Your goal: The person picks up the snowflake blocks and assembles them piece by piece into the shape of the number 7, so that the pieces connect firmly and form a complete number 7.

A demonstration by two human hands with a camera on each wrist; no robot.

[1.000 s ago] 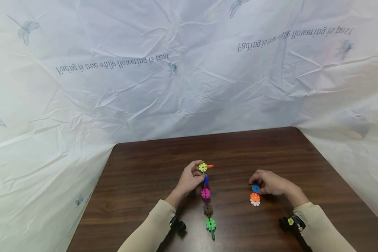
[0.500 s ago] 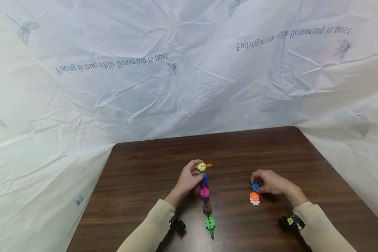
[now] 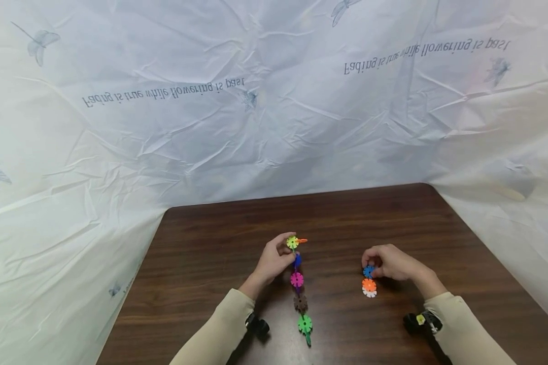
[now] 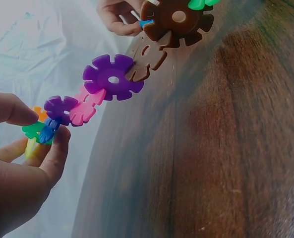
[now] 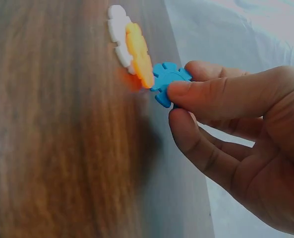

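Both hands curled: left hand [image 3: 274, 259] pinching disc chain [image 3: 298, 280] end; right hand [image 3: 390, 262] pinching blue disc [image 3: 369, 271].

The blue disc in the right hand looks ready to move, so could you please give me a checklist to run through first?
1. Right hand pinches the blue disc: ok.
2. Blue disc clear of the orange disc: cannot tell; they look touching.
3. Left hand holds the chain at its far end: ok.
4. Chain lies straight on the table: ok.
5. White disc stays beside the orange one: ok.
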